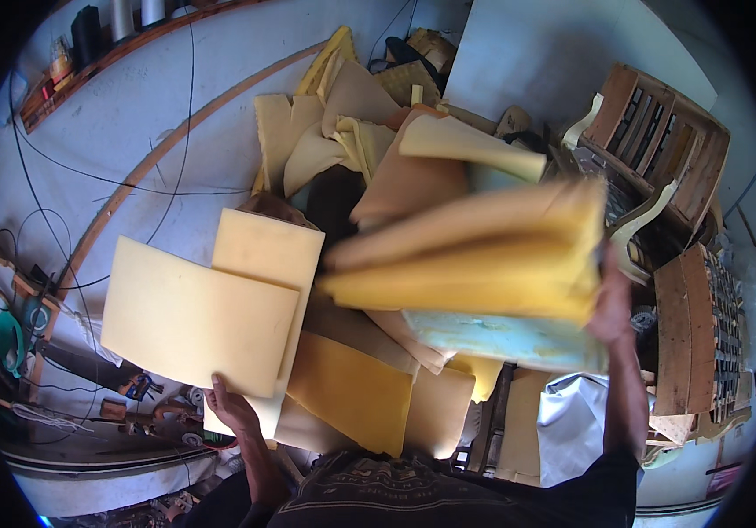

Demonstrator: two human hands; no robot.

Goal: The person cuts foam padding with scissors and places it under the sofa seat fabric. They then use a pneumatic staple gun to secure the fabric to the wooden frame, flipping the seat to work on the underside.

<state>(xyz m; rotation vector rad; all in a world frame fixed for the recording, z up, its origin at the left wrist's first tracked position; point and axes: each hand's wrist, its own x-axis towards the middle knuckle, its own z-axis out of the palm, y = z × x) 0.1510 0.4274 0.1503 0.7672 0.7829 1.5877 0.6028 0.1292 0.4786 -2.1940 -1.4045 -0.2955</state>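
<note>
My left hand [233, 410] is closed on the lower edge of a cream foam sheet [198, 308], with its thumb on the front face. Behind that sheet stands a second cream foam sheet [271, 249]; whether my hand also holds it, I cannot tell. On the right, my right hand [611, 301] grips the end of a folded yellow foam sheet [475, 277]. This foam is smeared by motion and reaches left across the pile. Below it lies a light blue foam slab [501, 339], and nearer to me a darker yellow foam sheet [352, 387].
Several foam offcuts [334, 123] are heaped at the back against the wall. Wooden chair frames [660, 132] stand at the right, near a silver-grey sheet [573, 422]. Thread cones [121, 19] sit on a shelf at the upper left. Cables [186, 114] hang along the left wall.
</note>
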